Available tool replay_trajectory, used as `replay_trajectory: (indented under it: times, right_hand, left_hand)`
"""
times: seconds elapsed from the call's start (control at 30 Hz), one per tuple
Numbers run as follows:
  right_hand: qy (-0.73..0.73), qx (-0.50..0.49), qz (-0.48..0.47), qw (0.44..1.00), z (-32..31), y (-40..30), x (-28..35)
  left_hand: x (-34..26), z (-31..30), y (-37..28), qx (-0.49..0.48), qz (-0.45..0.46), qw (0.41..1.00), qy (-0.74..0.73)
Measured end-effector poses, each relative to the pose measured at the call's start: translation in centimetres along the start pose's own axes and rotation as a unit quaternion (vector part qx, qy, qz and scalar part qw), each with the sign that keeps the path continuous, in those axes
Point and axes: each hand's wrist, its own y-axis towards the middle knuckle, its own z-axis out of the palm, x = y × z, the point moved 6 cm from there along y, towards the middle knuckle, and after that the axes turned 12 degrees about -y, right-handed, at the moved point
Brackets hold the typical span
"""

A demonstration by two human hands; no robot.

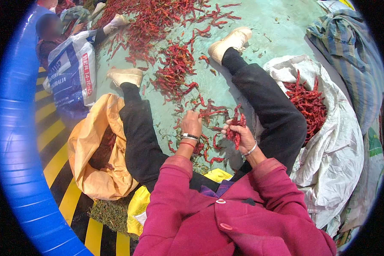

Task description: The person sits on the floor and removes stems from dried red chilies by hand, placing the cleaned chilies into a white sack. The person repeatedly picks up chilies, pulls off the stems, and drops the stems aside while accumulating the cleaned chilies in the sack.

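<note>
Dried red chili peppers [176, 70] lie in a loose trail between my outstretched legs, widening into a large pile at the top. My right hand [243, 134] is closed around a bunch of chilies [235, 131], which stick out above and below the fingers. Close by on its left, my left hand [192, 123] is over the trail, its fingertips at a red chili [212, 112]; whether they grip it is hidden. More curled chilies and green stems lie around both wrists.
An open white woven sack [332, 160] of chilies stands right, an orange sack [80, 153] holding dark red contents left. A co-worker [51, 38] sits upper left beside a blue-and-white bag [70, 73]. A blue inflated edge [16, 144] curves along the left; a striped cloth [348, 60] lies upper right.
</note>
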Motion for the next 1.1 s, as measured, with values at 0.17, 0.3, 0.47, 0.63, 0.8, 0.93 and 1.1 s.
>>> replay_trajectory:
  times: [0.17, 0.3, 0.47, 0.63, 0.8, 0.93, 1.1]
  right_hand:
    - [-0.062, 0.007, 0.049, 0.997, 0.2, 0.2, -1.5]
    - [-0.150, 0.039, 0.024, 0.988, 1.0, -0.2, -2.3]
    - [-0.276, 0.015, 0.006, 0.961, 1.4, -1.8, -2.4]
    - [-0.266, 0.008, -0.001, 0.964, 2.0, -3.4, -0.4]
    - [0.008, 0.019, 0.091, 0.996, 2.4, -4.1, -2.5]
    - [0.021, 0.019, 0.095, 0.995, 2.9, -3.6, -2.5]
    - [0.072, -0.094, 0.046, 0.992, -0.7, -0.9, -1.1]
  left_hand:
    - [1.2, -2.2, -2.0, -0.024, 0.013, 0.989, -0.145]
    - [-4.1, -2.2, -6.8, 0.180, -0.114, 0.939, -0.271]
    - [-5.5, -1.5, -10.6, 0.188, -0.176, 0.897, -0.359]
    - [-7.0, -1.5, -11.0, 0.253, -0.200, 0.844, -0.428]
    - [-10.4, -3.1, -10.5, 0.250, -0.110, 0.835, -0.477]
    - [-10.2, -3.6, -10.8, 0.316, -0.129, 0.774, -0.533]
    - [-14.7, -5.2, -11.1, 0.440, -0.024, 0.761, -0.476]
